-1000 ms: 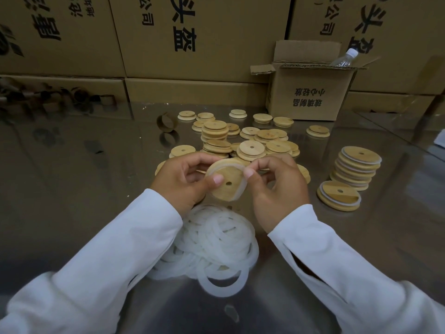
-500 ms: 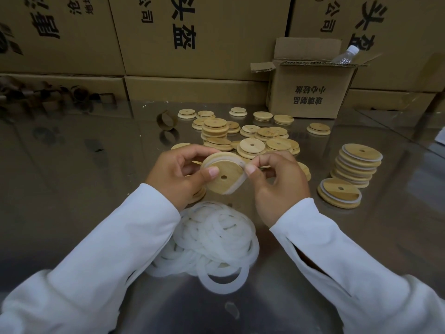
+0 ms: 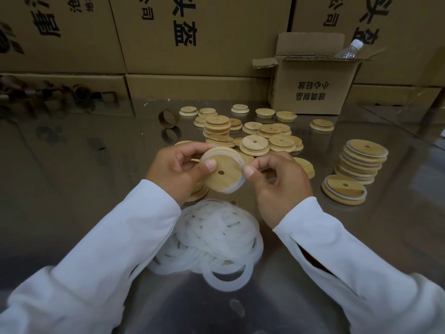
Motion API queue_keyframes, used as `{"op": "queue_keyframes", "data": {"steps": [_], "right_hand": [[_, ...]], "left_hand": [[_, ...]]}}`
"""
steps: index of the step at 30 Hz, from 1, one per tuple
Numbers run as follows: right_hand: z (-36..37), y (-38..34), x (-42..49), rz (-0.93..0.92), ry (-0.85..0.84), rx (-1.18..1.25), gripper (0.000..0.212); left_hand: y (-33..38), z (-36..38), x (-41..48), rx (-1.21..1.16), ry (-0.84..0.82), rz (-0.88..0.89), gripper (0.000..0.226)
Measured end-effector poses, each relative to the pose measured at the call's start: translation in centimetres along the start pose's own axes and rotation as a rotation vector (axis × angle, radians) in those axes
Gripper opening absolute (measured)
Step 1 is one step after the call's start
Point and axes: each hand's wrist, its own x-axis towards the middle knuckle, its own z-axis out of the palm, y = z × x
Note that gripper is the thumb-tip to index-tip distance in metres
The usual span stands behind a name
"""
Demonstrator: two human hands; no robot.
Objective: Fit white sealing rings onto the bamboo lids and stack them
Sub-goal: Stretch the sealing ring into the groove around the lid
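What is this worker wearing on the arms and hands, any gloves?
No gloves: left hand and right hand are bare, no ring or watch showing. Plain white long sleeves, the left sleeve and right sleeve alike, cover both arms to the wrists.

Ring pile front, loose lids behind, lid stack rt
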Motion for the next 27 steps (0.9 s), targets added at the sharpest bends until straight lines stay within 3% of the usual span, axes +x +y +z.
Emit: {"op": "queue_keyframes", "data": {"steps": [8, 21, 27], "right_hand": [[-0.5, -0.4, -0.3, 0.085, 0.014, 0.143, 0.017], [0.0, 0.3, -0.5, 0.012, 0.177, 0.008, 0.009], [0.1, 0.1, -0.8, -0.159, 0.209, -0.125, 0.013]], "left_hand": [[0.0, 0.5, 0.0, -0.032, -0.038, -0.036, 0.027], [-0.4, 0.9, 0.0, -0.176, -0.006, -0.193, 0.016], [-0.5, 1.1, -0.1, -0.203, 0.013, -0.201, 0.015]]}}
